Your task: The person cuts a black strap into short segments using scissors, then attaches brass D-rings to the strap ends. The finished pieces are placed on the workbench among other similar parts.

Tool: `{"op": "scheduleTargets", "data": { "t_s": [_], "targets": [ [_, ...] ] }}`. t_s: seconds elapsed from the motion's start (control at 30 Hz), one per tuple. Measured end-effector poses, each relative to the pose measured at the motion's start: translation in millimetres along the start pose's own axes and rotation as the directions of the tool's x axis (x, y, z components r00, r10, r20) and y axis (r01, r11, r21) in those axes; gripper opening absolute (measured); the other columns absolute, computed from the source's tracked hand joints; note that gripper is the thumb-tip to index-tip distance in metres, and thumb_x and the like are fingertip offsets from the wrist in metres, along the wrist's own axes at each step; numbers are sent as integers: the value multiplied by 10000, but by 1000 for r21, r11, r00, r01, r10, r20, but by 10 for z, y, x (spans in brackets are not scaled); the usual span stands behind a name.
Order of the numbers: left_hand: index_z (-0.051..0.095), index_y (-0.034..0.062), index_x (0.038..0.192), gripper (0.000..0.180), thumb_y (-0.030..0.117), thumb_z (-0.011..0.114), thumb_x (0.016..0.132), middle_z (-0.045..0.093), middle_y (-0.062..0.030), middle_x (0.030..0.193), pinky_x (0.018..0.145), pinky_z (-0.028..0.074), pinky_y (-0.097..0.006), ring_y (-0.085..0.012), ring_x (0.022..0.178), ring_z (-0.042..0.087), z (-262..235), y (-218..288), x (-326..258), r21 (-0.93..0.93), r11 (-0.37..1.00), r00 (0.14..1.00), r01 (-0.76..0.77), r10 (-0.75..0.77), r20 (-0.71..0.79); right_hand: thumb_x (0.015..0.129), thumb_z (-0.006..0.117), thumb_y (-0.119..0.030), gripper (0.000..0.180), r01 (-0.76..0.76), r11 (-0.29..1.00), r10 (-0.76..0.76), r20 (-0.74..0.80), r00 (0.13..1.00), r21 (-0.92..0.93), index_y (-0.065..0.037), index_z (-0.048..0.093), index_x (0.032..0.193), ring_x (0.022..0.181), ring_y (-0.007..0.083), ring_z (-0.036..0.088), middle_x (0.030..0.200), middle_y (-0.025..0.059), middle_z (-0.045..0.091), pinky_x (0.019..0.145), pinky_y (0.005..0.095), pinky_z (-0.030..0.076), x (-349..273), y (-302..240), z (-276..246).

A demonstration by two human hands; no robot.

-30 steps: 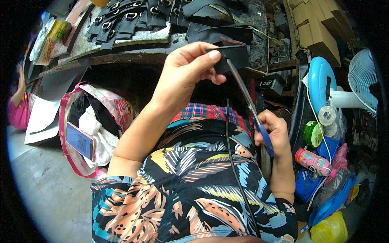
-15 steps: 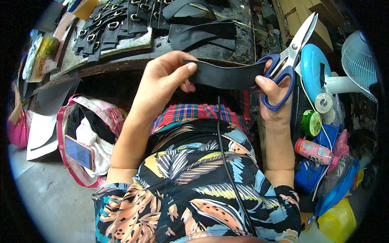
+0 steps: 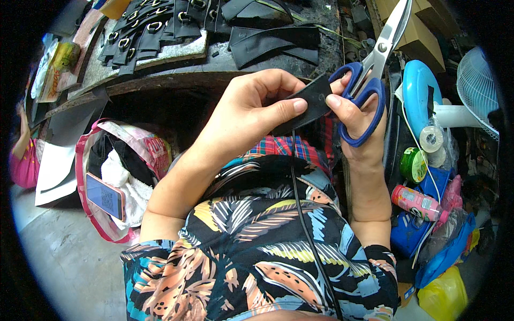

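My left hand point(image 3: 249, 109) pinches a black leather-like strip point(image 3: 318, 98) between thumb and fingers, in front of my body. The strip is bent or folded, and part of it is hidden behind the left hand. My right hand point(image 3: 360, 123) has the blue-handled scissors point(image 3: 379, 56) hooked over its fingers, blades pointing up and away from me. The right thumb and a fingertip meet the strip's right edge; whether they grip it firmly is hard to tell.
On the workbench point(image 3: 187, 80) ahead lie black straps with metal rings point(image 3: 152, 27) and several loose black strips point(image 3: 273, 45). At left stands a pink-edged bag point(image 3: 83, 160) with a phone point(image 3: 106, 198). A white fan point(image 3: 476, 91), a pink bottle point(image 3: 417, 203) and a green tin point(image 3: 413, 165) are at right.
My left hand has moved right, toward the right hand. The strip, stretched out between both hands before, is now bent and tilted. The scissors have risen slightly.
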State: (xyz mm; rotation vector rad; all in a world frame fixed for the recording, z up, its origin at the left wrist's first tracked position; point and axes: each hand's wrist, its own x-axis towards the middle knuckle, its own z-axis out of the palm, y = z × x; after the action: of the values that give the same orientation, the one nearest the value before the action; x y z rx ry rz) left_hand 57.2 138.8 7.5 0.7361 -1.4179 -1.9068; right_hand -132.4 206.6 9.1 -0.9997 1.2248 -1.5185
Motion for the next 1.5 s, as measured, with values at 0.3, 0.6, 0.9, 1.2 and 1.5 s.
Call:
{"op": "scheduleTargets", "data": {
  "t_s": [0.3, 0.6, 0.9, 1.2, 1.5],
  "targets": [
    [603, 13, 1099, 276, 50, 731, 857, 678, -38, 929, 728, 520, -231, -89, 801, 638, 1, -91, 47, -263, 965, 999, -15, 4, -41, 764, 700, -4, 447, 49, 986, -34, 99, 995, -160, -42, 443, 1129, 813, 109, 608, 910, 81, 647, 772, 256, 501, -44, 24, 34],
    [656, -25, 954, 173, 79, 707, 825, 641, -39, 763, 561, 471, -200, -83, 590, 572, -269, -36, 75, -167, 957, 962, 237, -207, 175, 774, 744, -15, 462, 154, 937, -118, 130, 984, -315, -40, 447, 1128, 792, 94, 592, 901, 73, 661, 718, 229, 485, 131, -8, -163],
    [650, 4, 1013, 151, 75, 700, 890, 663, -44, 766, 580, 541, -228, -129, 622, 663, -278, 5, 30, -326, 944, 993, 48, -81, -89, 645, 866, -573, 727, 15, 963, 6, 76, 997, -270, -47, 554, 1038, 670, 91, 560, 784, 25, 603, 589, 223, 435, -325, -267, -298],
    [660, -3, 1048, 171, 104, 694, 920, 694, -71, 847, 624, 560, -250, -154, 698, 698, -228, -60, 63, -233, 967, 986, -103, 68, -152, 737, 770, -664, 765, -400, 865, 487, 318, 813, -303, 14, 560, 1023, 710, 55, 561, 789, 4, 595, 633, 209, 454, -675, -97, -367],
    [683, -36, 1109, 215, 26, 691, 904, 712, -69, 928, 666, 570, -239, -124, 753, 691, -187, -29, 17, 109, 970, 954, -217, 234, -185, 746, 771, -651, 742, -317, 865, 446, 307, 841, -389, 21, 568, 989, 706, 38, 522, 797, 3, 566, 608, 205, 426, -656, -89, -409]
  ]
}}
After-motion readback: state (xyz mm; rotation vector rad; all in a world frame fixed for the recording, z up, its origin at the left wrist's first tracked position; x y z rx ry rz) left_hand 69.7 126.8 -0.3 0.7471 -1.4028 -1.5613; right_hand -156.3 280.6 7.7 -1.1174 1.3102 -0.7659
